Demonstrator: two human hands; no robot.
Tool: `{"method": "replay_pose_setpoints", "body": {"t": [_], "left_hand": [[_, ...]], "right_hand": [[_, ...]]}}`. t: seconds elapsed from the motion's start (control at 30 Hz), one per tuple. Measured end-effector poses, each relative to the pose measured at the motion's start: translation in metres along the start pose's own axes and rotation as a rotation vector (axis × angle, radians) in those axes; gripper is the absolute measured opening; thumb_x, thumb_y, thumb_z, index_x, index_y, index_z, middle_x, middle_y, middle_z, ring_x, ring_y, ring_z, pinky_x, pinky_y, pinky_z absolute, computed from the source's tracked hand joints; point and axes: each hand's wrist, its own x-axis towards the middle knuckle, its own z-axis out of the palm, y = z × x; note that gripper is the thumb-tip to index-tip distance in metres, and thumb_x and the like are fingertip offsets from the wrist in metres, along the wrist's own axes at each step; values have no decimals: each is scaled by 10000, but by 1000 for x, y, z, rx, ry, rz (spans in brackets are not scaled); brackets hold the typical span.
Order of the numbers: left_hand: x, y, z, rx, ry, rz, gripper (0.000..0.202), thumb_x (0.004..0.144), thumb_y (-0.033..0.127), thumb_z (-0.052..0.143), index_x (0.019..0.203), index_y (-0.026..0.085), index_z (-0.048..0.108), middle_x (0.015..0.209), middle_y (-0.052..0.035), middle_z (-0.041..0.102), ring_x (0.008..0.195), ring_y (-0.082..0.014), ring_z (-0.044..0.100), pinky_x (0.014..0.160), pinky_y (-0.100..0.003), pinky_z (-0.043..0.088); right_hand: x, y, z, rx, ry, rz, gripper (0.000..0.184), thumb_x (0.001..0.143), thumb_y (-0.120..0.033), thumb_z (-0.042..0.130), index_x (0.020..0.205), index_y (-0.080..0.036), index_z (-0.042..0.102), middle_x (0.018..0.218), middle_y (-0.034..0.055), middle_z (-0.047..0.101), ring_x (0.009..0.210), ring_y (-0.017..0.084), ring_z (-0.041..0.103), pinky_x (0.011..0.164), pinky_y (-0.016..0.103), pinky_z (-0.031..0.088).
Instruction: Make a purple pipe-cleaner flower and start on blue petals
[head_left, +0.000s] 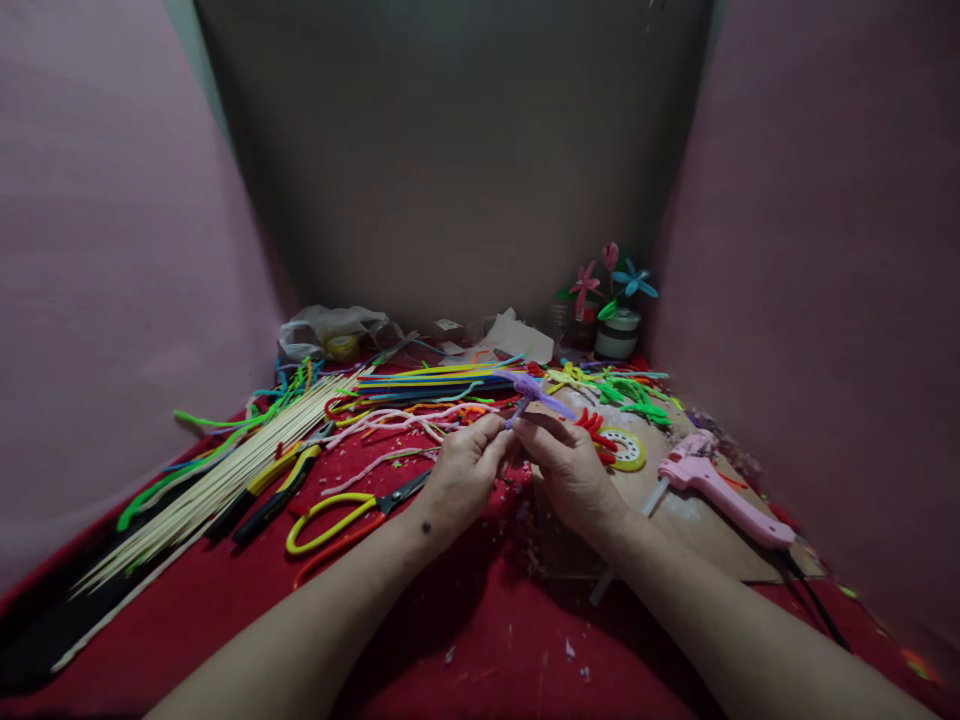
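Observation:
A purple pipe-cleaner flower [528, 388] stands up between my two hands, above the red tablecloth. My left hand [466, 468] pinches low on its stem with thumb and forefinger. Right beside it, my right hand [571, 472] is closed on the same piece, its thumb near a small purple end. My fingers hide part of the stem. Scissors [384, 506] with yellow and red handles lie just left of my left hand. Beyond my right hand are red pipe-cleaner loops [598, 436] and a yellow-rimmed white disc [624, 450].
A pink glue gun [724, 492] rests on cardboard [675, 556] at right. Pliers [279, 488] and wooden sticks [225, 484] lie at left. Coloured pipe cleaners [435, 378] spread across the back. Pipe-cleaner flowers [611, 275] stand behind, near a plastic bag [330, 325]. Pink cloth walls flank both sides.

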Motion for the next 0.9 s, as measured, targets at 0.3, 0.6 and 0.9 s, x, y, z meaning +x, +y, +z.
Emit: {"method": "replay_pose_setpoints", "body": {"t": [0.3,0.6,0.9], "left_hand": [[1,7,-1,-410,-120,-230,261,789,373,545,678,140,503,470,74,356,380,-27,237,373,-169,148],[1,-1,-7,-715,-304,-300,232,816,380,541,761,159,497,455,95,311,349,-16,147,334,-140,132],[0,4,-2,-394,-197,-220,266,820,409,516,760,149,522,498,72,377,382,-27,254,372,-158,188]], "right_hand": [[1,1,-2,34,-16,36,139,757,-308,628,708,-181,657,635,-21,544,588,102,450,590,249,373],[3,-6,-1,79,-4,83,116,695,-282,666,758,-191,702,626,-21,541,587,104,425,559,243,349],[2,-3,0,93,50,40,75,680,-250,682,700,-178,678,626,-6,583,562,115,460,542,257,369]]}}
